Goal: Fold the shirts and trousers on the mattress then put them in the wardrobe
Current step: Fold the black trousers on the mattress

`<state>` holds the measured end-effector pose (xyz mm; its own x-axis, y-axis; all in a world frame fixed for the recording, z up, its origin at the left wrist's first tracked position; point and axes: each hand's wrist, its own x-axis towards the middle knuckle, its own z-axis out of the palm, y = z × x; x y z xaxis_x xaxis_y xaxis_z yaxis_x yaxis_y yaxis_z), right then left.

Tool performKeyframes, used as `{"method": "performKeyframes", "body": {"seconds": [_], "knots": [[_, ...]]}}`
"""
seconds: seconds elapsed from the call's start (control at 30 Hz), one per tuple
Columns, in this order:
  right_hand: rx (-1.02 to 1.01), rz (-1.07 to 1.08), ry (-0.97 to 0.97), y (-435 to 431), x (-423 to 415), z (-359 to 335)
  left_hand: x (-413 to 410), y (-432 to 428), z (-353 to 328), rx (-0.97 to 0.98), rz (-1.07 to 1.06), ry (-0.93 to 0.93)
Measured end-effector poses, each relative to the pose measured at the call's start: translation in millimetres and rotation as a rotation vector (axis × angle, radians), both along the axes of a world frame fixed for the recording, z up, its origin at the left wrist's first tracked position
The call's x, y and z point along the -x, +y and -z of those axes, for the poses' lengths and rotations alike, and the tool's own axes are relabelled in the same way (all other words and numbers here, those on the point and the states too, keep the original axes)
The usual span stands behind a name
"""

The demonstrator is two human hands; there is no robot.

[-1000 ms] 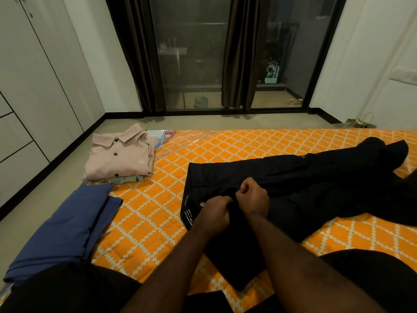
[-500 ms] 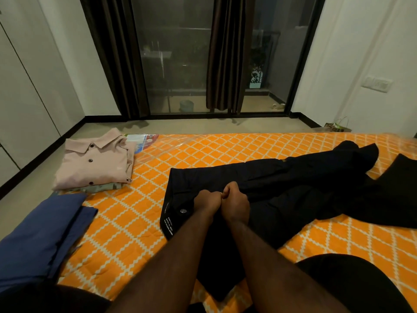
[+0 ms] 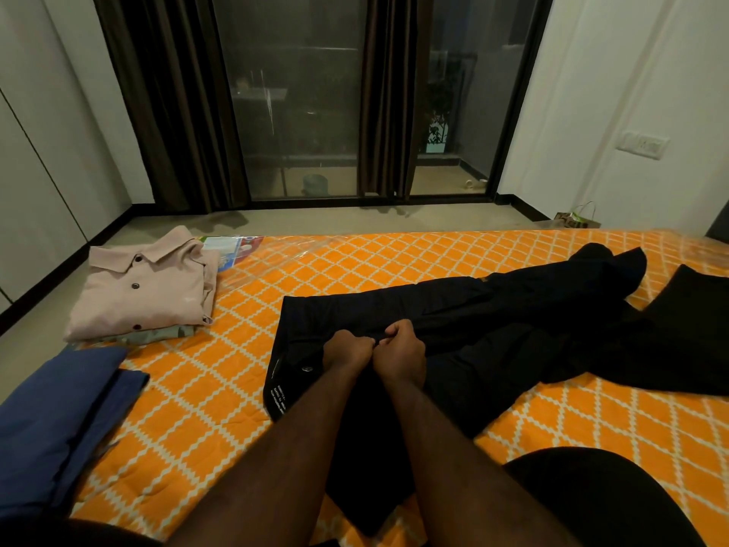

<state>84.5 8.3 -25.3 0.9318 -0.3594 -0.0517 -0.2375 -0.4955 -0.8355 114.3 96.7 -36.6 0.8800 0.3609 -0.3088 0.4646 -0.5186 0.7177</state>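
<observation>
— Where do your black trousers (image 3: 493,305) lie?
— Spread limp across the orange lattice-quilted mattress (image 3: 205,388).
— And the grip?
— Your left hand (image 3: 347,351) and right hand (image 3: 402,353), side by side, pinch their matte cloth.

One orange-patterned mattress (image 3: 197,388) is in view, along with five garments. There is one pair of black trousers (image 3: 453,309), one further black garment (image 3: 686,341) at the right, one folded pink shirt (image 3: 146,294), one folded greenish garment (image 3: 157,335) under it, and one folded blue garment (image 3: 51,420). The pink shirt shows three dark buttons and the trousers' waistband shows one. There are two hands, the left hand (image 3: 347,349) and the right hand (image 3: 402,355). Two brown curtains (image 3: 169,104) hang at the glass. The wall has one switch plate (image 3: 643,144). One small bag (image 3: 578,221) sits on the floor, and one bucket (image 3: 313,183) stands outside.
</observation>
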Motion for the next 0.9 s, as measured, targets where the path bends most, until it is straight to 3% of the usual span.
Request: {"method": "performKeyframes", "body": {"seconds": [0.43, 0.67, 0.9], "knots": [[-0.017, 0.173, 0.057, -15, -9, 1, 10, -8, 7, -0.084, -0.018, -0.056], [-0.084, 0.084, -0.023, -11, -9, 10, 16, -11, 7, -0.118, -0.031, -0.166], [0.018, 0.013, -0.007, -9, -7, 14, 23, -14, -1, -0.184, 0.008, -0.204]]}}
